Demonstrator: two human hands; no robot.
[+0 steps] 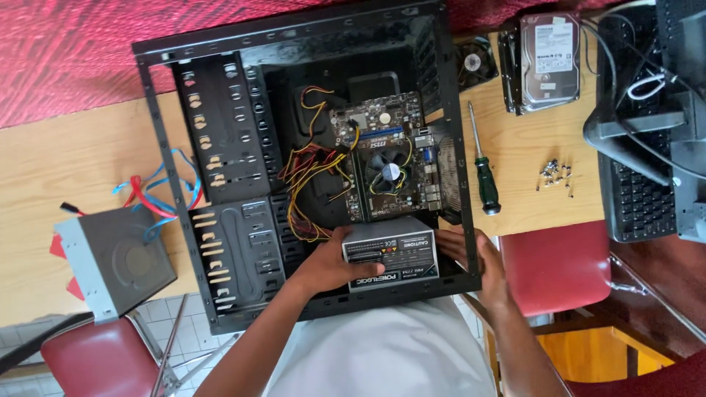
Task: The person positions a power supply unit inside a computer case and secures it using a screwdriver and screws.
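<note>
From the head camera, an open black computer case (220, 147) lies flat on a wooden table (66, 169). Both hands grip a grey power supply box (391, 254) at the near right corner of the case. The left hand (334, 261) clasps its left end, fingers curled over the edge; the right hand (471, 254) presses its right end. The box's long axis runs left to right between them, just near of the motherboard (382, 158). A green-handled screwdriver (482, 165) lies right of the case.
</note>
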